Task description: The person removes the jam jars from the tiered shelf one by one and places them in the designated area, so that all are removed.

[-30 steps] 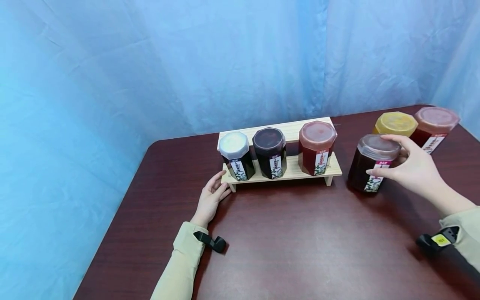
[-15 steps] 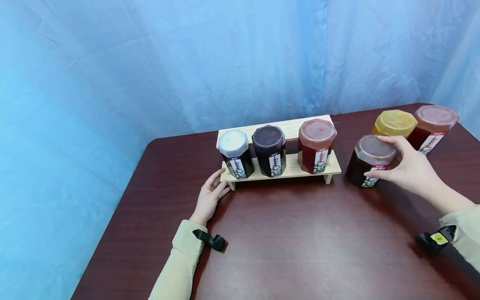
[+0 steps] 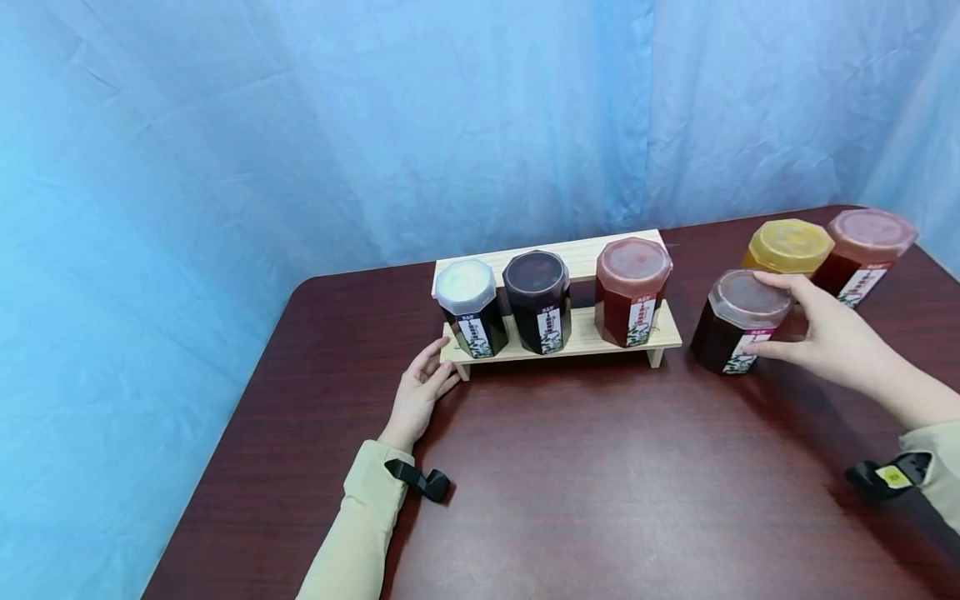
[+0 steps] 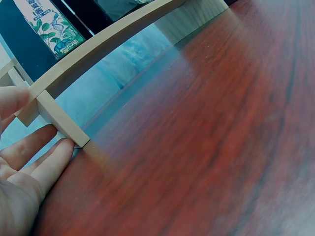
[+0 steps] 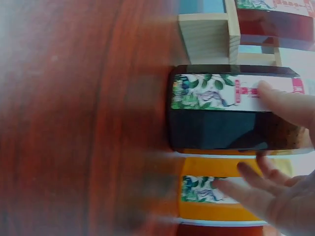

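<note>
A pale wooden rack (image 3: 582, 327) bears three eight-sided labelled jars: a dark one with a whitish lid (image 3: 468, 287), a dark purple one (image 3: 537, 287) and a red one (image 3: 634, 283). Against the rack's left end my left hand (image 3: 411, 406) rests its fingertips, by the shelf corner and the leg (image 4: 64, 119). Right of the rack, a dark jar with a pink-topped label (image 3: 723, 333) stands upright on the table. My right hand (image 3: 832, 337) is spread around that jar, thumb at the label (image 5: 206, 93), a finger at the lid's edge, other fingers loosely spread beyond it.
Behind the right hand stand a yellow jar (image 3: 791, 242) and another red jar (image 3: 873, 229). The dark reddish table (image 3: 585, 483) has a rounded back left corner. Blue curtain (image 3: 450, 125) hangs close behind its back edge.
The dark jar has shifted slightly left and back and now stands still. Over the last half second my right hand and sleeve have drawn a little to the right. My left hand keeps its place.
</note>
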A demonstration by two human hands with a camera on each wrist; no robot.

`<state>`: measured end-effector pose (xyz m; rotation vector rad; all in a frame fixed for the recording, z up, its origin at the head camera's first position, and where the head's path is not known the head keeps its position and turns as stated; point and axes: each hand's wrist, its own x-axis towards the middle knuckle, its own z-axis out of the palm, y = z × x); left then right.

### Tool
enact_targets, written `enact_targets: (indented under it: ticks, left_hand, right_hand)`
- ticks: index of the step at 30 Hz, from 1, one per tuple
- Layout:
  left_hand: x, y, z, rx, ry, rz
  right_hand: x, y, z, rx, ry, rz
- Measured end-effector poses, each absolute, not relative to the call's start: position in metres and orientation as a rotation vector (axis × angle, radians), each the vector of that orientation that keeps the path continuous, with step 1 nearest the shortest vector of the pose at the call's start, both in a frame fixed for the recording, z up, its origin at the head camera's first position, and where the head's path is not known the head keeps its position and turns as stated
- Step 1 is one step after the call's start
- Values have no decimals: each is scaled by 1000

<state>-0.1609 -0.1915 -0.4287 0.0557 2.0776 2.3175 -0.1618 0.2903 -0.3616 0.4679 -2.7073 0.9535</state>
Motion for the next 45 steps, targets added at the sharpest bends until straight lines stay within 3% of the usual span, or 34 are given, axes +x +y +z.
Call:
enact_targets:
  ticks: [21,45]
  left_hand:
    - [-161,-191,-429,61,2079,2316]
    - [-160,-191,-429,47,2086,2306]
  right_hand:
    - [-167,259,-356,176,-2746,661]
    - [-191,250,-352,93,-2779,646]
